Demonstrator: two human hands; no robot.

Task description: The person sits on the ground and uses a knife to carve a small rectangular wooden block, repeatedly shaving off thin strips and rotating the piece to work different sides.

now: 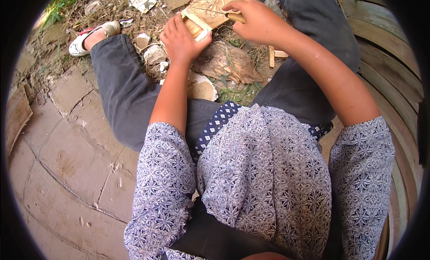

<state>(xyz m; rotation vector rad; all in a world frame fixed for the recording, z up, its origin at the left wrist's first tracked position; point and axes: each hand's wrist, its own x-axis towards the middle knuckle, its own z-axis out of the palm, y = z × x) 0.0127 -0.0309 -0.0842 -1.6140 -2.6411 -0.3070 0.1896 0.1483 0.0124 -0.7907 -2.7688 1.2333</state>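
At far left, your shoe (96, 37) rests on the littered ground. Your left hand (180, 43) spans the near end of a small wooden frame (200, 21), fingers along its left side and thumb at its near right corner, so the frame lies just beyond your palm. Past it lies a flat wooden board (220, 1). Farther right, your right hand (261, 22) closes around the handle of a thin-shafted tool (236, 17), its shaft pointing left above the board.

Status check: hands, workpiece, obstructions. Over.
Left hand holding small wooden frame; right hand gripping tan-handled tool. Frame at flat board's edge, contact unclear. Rough wood chunk close, not blocking tool.
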